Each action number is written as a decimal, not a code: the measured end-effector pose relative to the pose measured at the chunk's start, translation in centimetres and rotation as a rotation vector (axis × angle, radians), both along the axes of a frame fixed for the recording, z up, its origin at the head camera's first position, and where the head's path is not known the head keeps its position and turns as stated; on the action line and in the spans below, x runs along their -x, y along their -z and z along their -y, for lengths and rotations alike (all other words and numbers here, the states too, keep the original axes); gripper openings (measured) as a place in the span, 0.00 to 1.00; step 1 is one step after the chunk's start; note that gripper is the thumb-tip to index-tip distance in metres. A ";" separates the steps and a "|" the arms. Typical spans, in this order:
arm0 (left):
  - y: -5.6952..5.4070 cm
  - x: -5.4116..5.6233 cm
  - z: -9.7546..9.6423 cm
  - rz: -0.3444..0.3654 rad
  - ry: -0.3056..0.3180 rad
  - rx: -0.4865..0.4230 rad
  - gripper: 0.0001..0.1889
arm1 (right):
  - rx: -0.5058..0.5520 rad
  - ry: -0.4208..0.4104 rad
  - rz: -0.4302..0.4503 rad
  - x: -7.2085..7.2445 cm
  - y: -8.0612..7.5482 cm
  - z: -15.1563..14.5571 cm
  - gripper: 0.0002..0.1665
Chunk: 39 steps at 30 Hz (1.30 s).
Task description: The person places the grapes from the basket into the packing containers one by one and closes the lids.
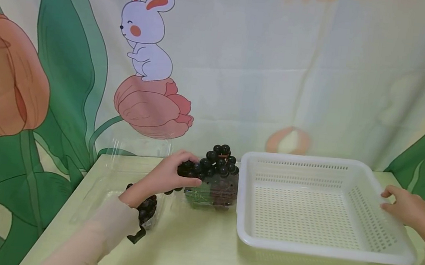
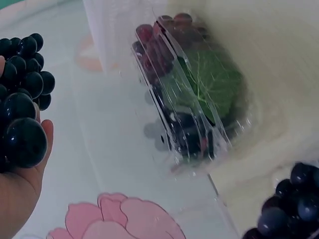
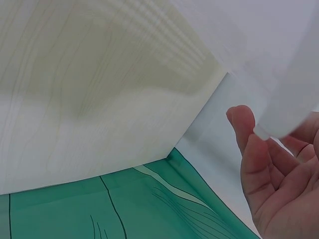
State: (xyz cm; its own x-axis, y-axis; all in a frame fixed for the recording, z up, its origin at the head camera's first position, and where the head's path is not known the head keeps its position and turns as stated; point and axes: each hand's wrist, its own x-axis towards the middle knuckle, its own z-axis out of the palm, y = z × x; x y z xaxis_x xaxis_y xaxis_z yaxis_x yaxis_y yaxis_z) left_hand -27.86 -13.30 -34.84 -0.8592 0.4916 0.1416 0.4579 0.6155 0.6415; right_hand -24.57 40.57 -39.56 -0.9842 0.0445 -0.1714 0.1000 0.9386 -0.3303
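My left hand holds a bunch of black grapes above a clear plastic box. Through the box's side show dark red grapes and a green leaf. On the right, my right hand grips the rim of a white plastic basket. Its fingers curl at the basket's edge in the right wrist view, the thumb partly hidden behind the rim. The basket has slotted walls and floor, with nothing lying in it.
More black grapes sit in an open clear container at the left, partly hidden by my left forearm. A pale wood-grain table lies under everything. Behind it hangs a printed curtain with a rabbit and tulips.
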 end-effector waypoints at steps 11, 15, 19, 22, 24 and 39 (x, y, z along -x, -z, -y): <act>0.7 -0.7 4.6 0.051 -0.132 0.020 0.29 | -0.013 -0.014 -0.015 -0.2 -0.2 0.1 0.18; 1.1 -0.7 6.2 0.051 -0.188 0.022 0.29 | -0.013 -0.015 -0.014 -0.1 0.0 0.0 0.18; 1.5 -0.8 7.6 0.067 -0.227 0.017 0.29 | -0.013 -0.012 -0.016 0.0 0.1 -0.1 0.18; 1.8 -0.8 8.7 0.087 -0.259 0.020 0.29 | -0.006 -0.008 -0.013 0.0 0.1 -0.1 0.18; 2.0 -0.8 9.5 0.099 -0.279 0.018 0.30 | -0.001 -0.006 -0.008 0.0 0.1 -0.1 0.18; 3.8 -1.7 13.8 0.134 -0.401 -0.016 0.29 | -0.007 -0.011 -0.018 0.0 0.1 -0.1 0.19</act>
State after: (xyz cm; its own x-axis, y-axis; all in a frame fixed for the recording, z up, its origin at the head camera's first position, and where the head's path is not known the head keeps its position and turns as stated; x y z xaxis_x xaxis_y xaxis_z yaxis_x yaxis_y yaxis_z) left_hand -26.20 -27.06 -38.69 -0.9934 0.1131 0.0207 0.0961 0.7176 0.6898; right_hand -24.58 40.67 -39.64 -0.9876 0.0347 -0.1531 0.0836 0.9418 -0.3256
